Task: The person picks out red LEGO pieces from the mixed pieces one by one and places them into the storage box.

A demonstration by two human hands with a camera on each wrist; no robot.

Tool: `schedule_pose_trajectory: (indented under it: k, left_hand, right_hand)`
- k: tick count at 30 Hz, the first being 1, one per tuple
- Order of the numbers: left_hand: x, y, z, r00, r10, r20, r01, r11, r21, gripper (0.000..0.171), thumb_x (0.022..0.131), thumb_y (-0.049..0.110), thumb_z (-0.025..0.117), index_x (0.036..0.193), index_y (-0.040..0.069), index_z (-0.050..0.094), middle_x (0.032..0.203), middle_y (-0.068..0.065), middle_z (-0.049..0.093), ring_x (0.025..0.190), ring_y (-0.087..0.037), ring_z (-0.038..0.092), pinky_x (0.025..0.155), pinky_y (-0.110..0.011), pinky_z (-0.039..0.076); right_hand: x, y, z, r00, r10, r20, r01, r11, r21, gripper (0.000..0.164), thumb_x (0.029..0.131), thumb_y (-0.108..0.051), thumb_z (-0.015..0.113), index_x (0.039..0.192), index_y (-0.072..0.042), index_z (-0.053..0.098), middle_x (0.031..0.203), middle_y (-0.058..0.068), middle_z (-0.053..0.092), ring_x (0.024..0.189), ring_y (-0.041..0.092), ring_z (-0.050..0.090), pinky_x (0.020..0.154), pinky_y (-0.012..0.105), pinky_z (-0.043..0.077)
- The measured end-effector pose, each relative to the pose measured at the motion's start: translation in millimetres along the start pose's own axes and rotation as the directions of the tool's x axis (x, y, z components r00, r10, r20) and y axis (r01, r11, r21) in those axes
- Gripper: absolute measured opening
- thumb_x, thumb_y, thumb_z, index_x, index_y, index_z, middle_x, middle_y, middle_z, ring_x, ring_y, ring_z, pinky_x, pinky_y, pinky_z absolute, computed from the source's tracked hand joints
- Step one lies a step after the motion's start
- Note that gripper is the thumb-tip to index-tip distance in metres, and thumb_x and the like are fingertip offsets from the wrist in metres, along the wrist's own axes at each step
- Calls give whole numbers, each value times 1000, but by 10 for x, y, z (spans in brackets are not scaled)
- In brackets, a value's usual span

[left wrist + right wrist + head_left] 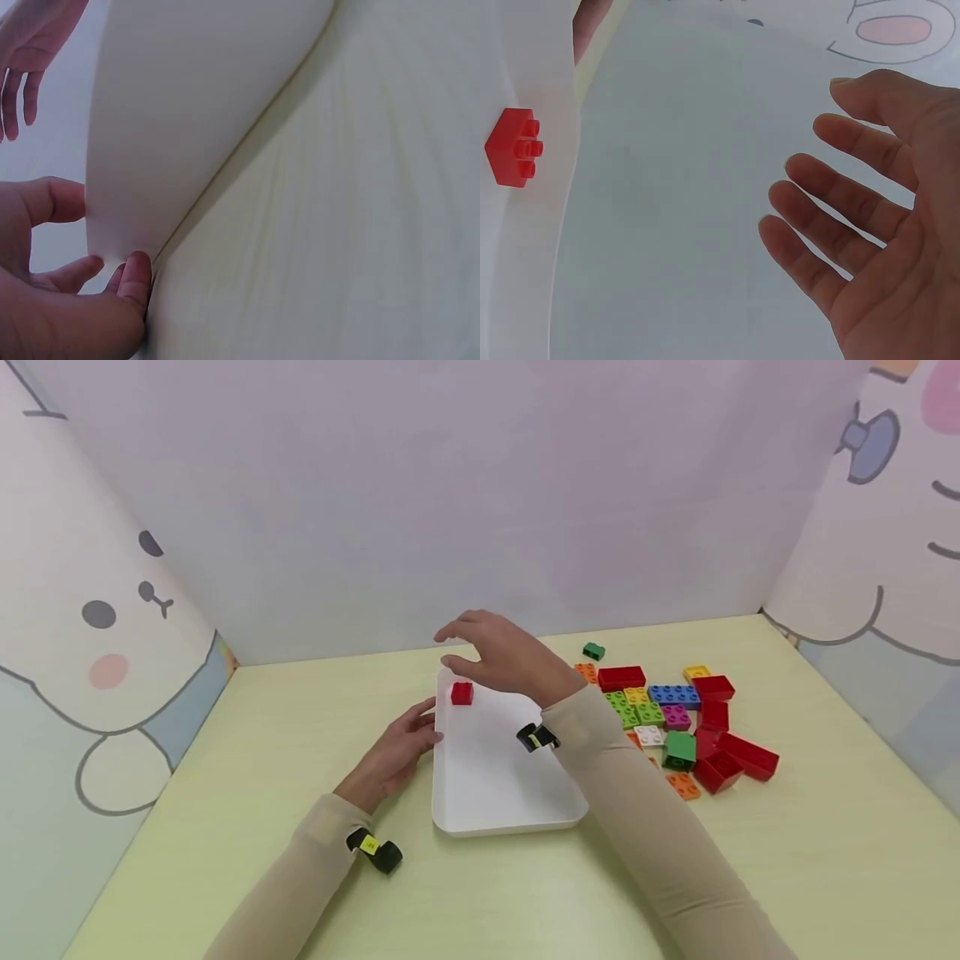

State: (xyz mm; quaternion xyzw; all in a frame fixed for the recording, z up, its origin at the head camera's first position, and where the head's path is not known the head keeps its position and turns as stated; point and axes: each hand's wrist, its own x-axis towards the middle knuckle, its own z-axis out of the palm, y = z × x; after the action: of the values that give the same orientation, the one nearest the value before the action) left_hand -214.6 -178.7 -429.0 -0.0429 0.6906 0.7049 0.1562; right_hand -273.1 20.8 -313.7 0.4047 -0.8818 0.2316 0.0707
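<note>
A white tray [495, 777] lies on the table, with a small red toy brick [462, 693] inside near its far left corner. My left hand [401, 747] is beside the tray's left wall, its relaxed fingertips touching the outer side; the left wrist view shows the fingers [135, 277] at the bottom of that wall. Above the far part of the tray hovers my right hand [498, 652], fingers spread and loosely bent, holding nothing. In the right wrist view the palm [900, 300] is bare, and the studded red brick [514, 150] sits off to the left.
To the right of the tray, many loose bricks cover the table, among them a blue brick [674, 695], a green brick [679, 750] and a long red brick [748, 755]. Behind them lies a small dark green brick [593, 651]. A pale wall [450, 510] rises at the table's back edge.
</note>
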Motion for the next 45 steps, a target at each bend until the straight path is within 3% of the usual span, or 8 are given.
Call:
schedule_pose_trajectory:
  k: [9, 17, 23, 28, 32, 38, 45]
  left_hand:
    - [-6, 5, 18, 1000, -3, -4, 3, 1000, 21, 62, 89, 4, 56, 143, 22, 32, 136, -6, 38, 119, -25, 41, 97, -31, 39]
    - [3, 0, -9, 1000, 4, -17, -4, 1000, 30, 62, 89, 3, 55, 144, 22, 32, 136, -6, 38, 119, -24, 41, 97, -31, 39]
    - [28, -5, -2, 1000, 17, -3, -17, 999, 39, 63, 88, 1, 55, 144, 20, 32, 137, -8, 36, 119, -25, 41, 98, -32, 38]
    - [19, -19, -9, 1000, 15, -7, -15, 999, 37, 63, 88, 0, 55, 144, 19, 32, 137, -10, 36, 120, -25, 40, 99, -33, 38]
    - [12, -8, -6, 1000, 11, 2, -11, 999, 48, 64, 88, 2, 57, 144, 19, 31, 138, -10, 36, 121, -25, 40, 99, -33, 38]
    - [17, 47, -13, 1000, 16, 1, -16, 997, 77, 65, 87, 2, 56, 144, 21, 31, 138, -9, 35, 122, -25, 40, 100, -33, 37]
    - [28, 71, -31, 1000, 5, 19, -7, 997, 82, 66, 87, 1, 55, 145, 20, 29, 140, -11, 33, 123, -25, 38, 100, -33, 36]
  right_hand:
    - [-146, -150, -168, 989, -128, -76, 122, 989, -83, 35, 90, -35, 57, 121, -21, 58, 120, -3, 53, 113, 13, 44, 92, 28, 42]
    - [-511, -127, -428, 922, -319, -222, 280, 941, -190, 33, 89, -34, 58, 116, -15, 62, 111, 1, 58, 107, 15, 48, 87, 30, 45]
    - [-649, -79, -543, 920, -303, -249, 255, 944, -209, 32, 88, -31, 60, 115, -15, 62, 110, 1, 58, 106, 15, 47, 86, 30, 45]
    - [-692, -79, -565, 920, -322, -223, 273, 935, -227, 34, 89, -33, 58, 117, -15, 61, 111, 2, 58, 106, 15, 48, 85, 30, 46]
    - [-875, 7, -644, 939, -285, -192, 225, 932, -285, 35, 87, -34, 60, 117, -16, 61, 112, 1, 58, 106, 16, 48, 86, 32, 46]
    - [-1112, 178, -731, 975, -153, -161, 93, 939, -330, 36, 88, -38, 59, 118, -18, 60, 113, 1, 57, 109, 17, 47, 87, 36, 46]
    - [-1143, 219, -755, 972, -162, -171, 100, 941, -324, 35, 89, -37, 58, 118, -18, 60, 113, 0, 57, 109, 16, 46, 87, 36, 46]
